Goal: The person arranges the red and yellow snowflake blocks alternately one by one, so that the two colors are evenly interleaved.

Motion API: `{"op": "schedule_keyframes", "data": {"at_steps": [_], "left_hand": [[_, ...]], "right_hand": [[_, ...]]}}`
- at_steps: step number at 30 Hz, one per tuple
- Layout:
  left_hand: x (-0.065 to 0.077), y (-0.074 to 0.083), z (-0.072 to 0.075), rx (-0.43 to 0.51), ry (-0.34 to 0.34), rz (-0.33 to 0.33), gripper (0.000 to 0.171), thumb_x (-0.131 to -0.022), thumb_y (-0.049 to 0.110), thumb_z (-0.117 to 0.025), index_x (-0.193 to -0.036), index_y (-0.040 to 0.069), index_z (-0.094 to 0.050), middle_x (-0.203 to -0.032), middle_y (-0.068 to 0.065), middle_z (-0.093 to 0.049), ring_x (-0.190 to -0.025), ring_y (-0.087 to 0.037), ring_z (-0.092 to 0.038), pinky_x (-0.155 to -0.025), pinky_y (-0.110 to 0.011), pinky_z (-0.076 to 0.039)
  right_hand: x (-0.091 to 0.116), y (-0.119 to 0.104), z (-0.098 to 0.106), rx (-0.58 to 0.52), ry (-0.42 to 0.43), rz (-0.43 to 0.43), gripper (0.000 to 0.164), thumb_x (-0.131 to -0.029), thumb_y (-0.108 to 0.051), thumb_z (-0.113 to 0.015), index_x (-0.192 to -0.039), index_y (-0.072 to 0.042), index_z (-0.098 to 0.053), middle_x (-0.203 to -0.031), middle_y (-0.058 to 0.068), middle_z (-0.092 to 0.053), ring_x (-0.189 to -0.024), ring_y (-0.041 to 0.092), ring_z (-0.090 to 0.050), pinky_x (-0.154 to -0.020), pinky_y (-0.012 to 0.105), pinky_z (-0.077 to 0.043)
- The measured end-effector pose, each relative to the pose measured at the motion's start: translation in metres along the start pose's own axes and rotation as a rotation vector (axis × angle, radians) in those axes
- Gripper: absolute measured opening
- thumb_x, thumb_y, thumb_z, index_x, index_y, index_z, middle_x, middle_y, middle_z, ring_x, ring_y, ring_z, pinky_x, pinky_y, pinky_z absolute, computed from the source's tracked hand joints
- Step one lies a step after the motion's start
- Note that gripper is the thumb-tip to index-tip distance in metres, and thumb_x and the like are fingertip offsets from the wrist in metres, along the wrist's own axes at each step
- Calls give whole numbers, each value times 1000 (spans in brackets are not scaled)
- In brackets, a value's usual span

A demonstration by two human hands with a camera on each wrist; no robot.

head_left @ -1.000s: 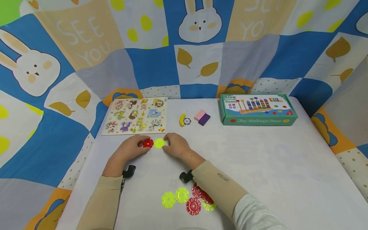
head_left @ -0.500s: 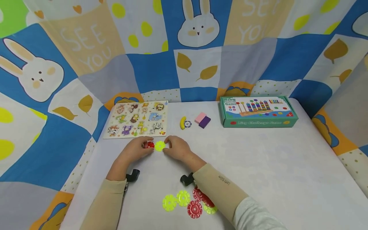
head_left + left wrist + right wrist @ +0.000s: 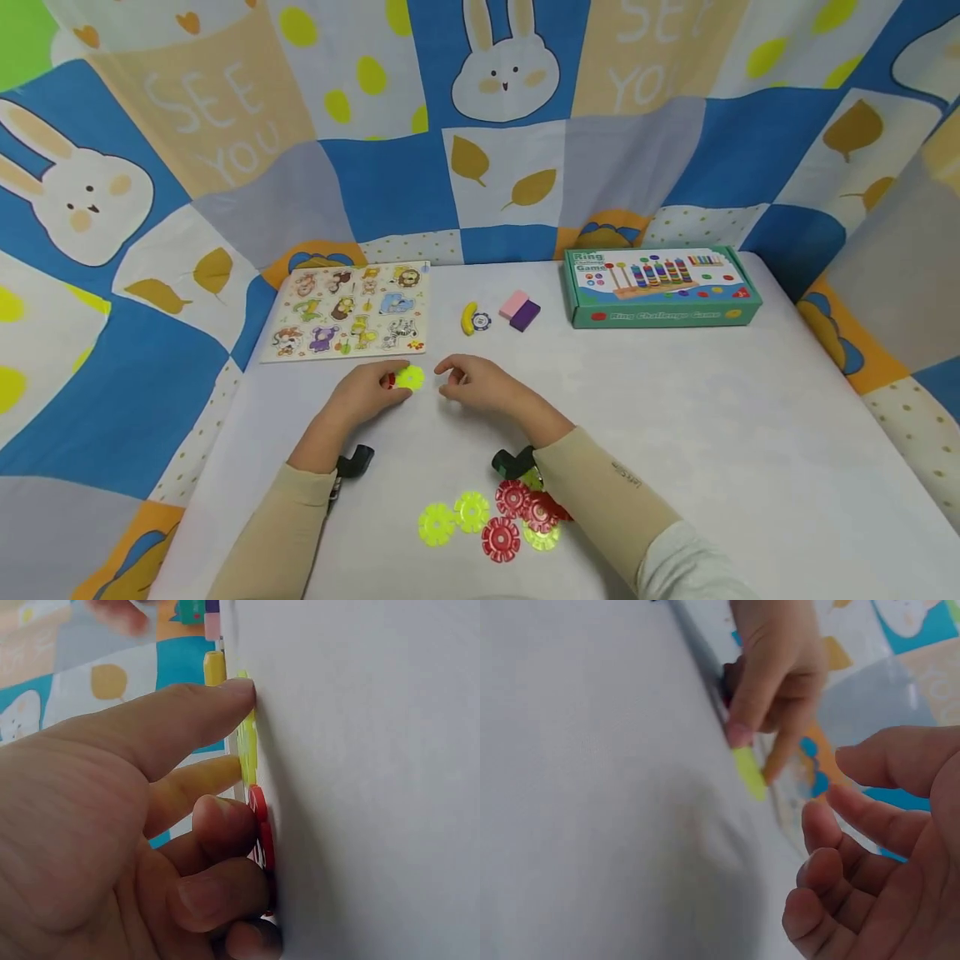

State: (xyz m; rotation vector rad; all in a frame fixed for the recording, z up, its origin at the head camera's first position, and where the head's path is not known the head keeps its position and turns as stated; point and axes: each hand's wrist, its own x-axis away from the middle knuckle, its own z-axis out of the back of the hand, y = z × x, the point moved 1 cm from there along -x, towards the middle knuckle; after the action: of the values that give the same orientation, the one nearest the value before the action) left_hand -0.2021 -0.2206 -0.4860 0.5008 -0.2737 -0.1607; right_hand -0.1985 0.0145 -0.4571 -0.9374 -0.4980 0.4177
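Observation:
In the head view my left hand (image 3: 367, 390) pinches a yellow-green notched plastic disc (image 3: 411, 378) by its edges, between thumb and forefinger. A red notched disc (image 3: 260, 810) adjoins it in the left wrist view, with the other fingers curled against it. Both discs are low at the white tabletop. My right hand (image 3: 480, 385) is just right of them, apart from the yellow-green disc, fingers loosely bent and nothing in them. The right wrist view shows a gap between those fingers and the yellow-green disc (image 3: 750, 772).
Several loose red discs (image 3: 501, 539) and yellow-green discs (image 3: 437, 524) lie near the front, some under my right forearm. Behind my hands are an animal puzzle board (image 3: 345, 312), a toy banana (image 3: 468, 318), a chip (image 3: 482, 321), pink (image 3: 513, 302) and purple (image 3: 525, 316) blocks, and a green game box (image 3: 663, 287).
My right hand has let go of the yellow-green disc and drawn off to the right. My left hand has shifted from the red disc to take the yellow-green one, covering most of the red.

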Motion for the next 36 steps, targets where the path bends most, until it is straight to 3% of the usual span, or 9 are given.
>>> {"op": "schedule_keyframes", "data": {"at_steps": [4,8,17,23,27,32,36], "left_hand": [[0,-3,-3,-4,11,4,58,-82,45,-70,-133,24,-56,-120,-4,-57,-93,-23,-47,-80,-40,-39],[1,-4,-3,5,8,1,57,-82,44,-70,-134,24,-55,-127,-6,-55,-96,-24,-47,-85,-42,-39],[1,-1,-3,-3,-3,-1,59,-83,41,-70,-137,24,-52,-132,-8,-53,-100,-24,-49,-90,-46,-39],[0,1,-4,-38,-23,11,64,-82,47,-68,-139,26,-48,-136,-10,-50,-107,-27,-48,-96,-51,-37],[0,2,-5,-54,-15,4,61,-83,48,-67,-138,26,-51,-135,-11,-51,-105,-28,-49,-93,-49,-38],[2,1,-4,-51,0,-20,58,-84,46,-66,-137,24,-52,-133,-11,-52,-106,-27,-50,-93,-48,-39],[3,1,-4,-52,2,-36,58,-85,46,-66,-137,24,-52,-134,-10,-52,-110,-27,-50,-95,-50,-38]], "right_hand": [[37,-3,14,15,5,34,29,-91,-27,-63,-119,-20,-60,-91,0,-56,-78,17,-53,-66,29,-47],[74,0,23,17,28,59,23,-91,-29,-62,-114,-29,-60,-91,-3,-57,-79,16,-54,-64,29,-48],[136,20,18,-1,89,79,22,-89,-30,-65,-111,-28,-62,-86,-6,-57,-72,16,-52,-59,26,-47],[151,36,-4,27,43,69,30,-86,-26,-70,-113,-15,-65,-82,-6,-56,-65,12,-49,-56,23,-44],[152,43,-18,143,24,30,38,-78,-35,-76,-110,-17,-65,-76,-5,-54,-63,8,-47,-56,23,-42],[150,44,-29,314,69,-39,40,-70,-39,-82,-101,-20,-65,-74,-11,-50,-66,5,-46,-58,24,-40],[149,41,-32,361,90,-50,37,-67,-38,-83,-93,-21,-63,-72,-12,-49,-63,5,-44,-55,24,-39]]}}
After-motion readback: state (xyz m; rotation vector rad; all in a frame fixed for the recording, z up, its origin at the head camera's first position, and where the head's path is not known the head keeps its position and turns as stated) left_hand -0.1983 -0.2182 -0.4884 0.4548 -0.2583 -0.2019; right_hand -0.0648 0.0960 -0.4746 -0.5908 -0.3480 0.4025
